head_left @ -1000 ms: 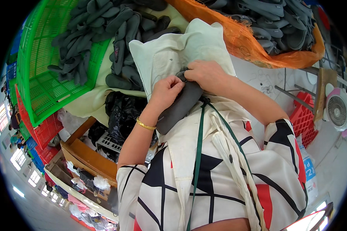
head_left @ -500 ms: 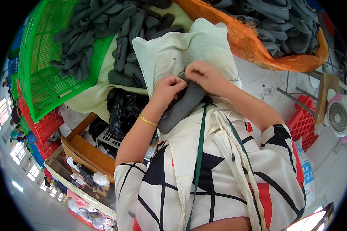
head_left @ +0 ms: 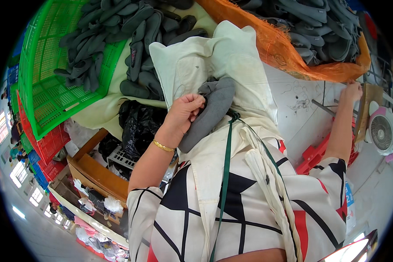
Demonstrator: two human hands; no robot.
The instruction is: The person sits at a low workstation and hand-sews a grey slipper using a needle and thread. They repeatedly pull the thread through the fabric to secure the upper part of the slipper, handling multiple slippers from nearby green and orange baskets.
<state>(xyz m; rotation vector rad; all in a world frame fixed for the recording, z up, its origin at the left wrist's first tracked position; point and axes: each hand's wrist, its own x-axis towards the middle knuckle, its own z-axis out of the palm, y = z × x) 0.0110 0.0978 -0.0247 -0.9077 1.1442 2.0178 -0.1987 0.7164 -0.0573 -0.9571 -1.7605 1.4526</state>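
Note:
My left hand (head_left: pixel 185 111) is closed on the edge of a grey felt-like shoe piece (head_left: pixel 209 111) that lies on a pale cream cloth (head_left: pixel 205 61) draped over my lap. A gold bangle sits on that wrist. My right hand (head_left: pixel 353 91) is stretched far out to the right, by a brown board (head_left: pixel 366 109) at the table's edge; a thin thread seems to run from the grey piece toward it, and whether the fingers pinch it is too small to tell.
A green plastic crate (head_left: pixel 48 87) at upper left and an orange net sack (head_left: pixel 288 48) at upper right hold several dark grey pieces. A black bag (head_left: pixel 139 126), a wooden box (head_left: pixel 96 174), red crates (head_left: pixel 314 153) and a small fan (head_left: pixel 382 131) surround me.
My right hand has left the grey piece and swung far out to the right. My left hand stays on the piece, which now shows more fully.

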